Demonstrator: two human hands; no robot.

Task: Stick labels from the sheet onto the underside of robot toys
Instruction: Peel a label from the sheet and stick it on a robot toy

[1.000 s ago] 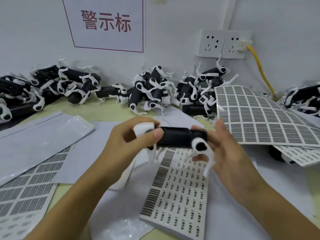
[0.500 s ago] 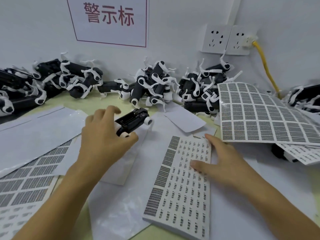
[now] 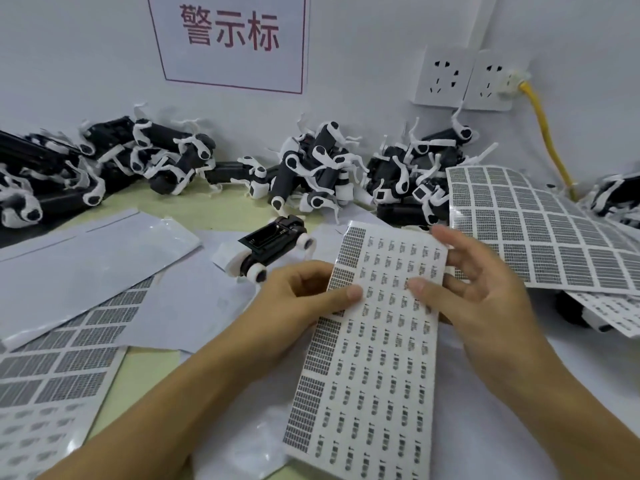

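White wall backs the scene, carrying a red-bordered sign [image 3: 232, 39] with red characters, two sockets [image 3: 460, 79] and a yellow cable [image 3: 550, 140]. Below it the pale green tabletop [image 3: 225, 209] is strewn with paper sheets and a long heap of black-and-white robot toys [image 3: 318, 168] against the wall.

Both hands hold the label sheet [image 3: 374, 358], lifted and tilted toward the camera. The left hand [image 3: 304, 299] grips its left edge, thumb pressed on the printed face and the other fingers curled behind. The right hand [image 3: 485, 289] grasps the right edge near the top: its thumb lies on the face among the small labels, and the remaining fingers [image 3: 450, 240] spread loosely around the upper right corner and behind the sheet.

One robot toy [image 3: 273, 247] lies on its back on white paper just beyond the left hand, touched by neither hand, its black underside facing up.

A larger grid sheet [image 3: 554, 237] sags at the right; another [image 3: 59, 358] lies flat at the left.

Half a second ago the left hand was gripping that toy above the tabletop while the right hand rested flat on the label sheet, which lay on the tabletop. Now the toy is set down and the sheet is raised between both hands.
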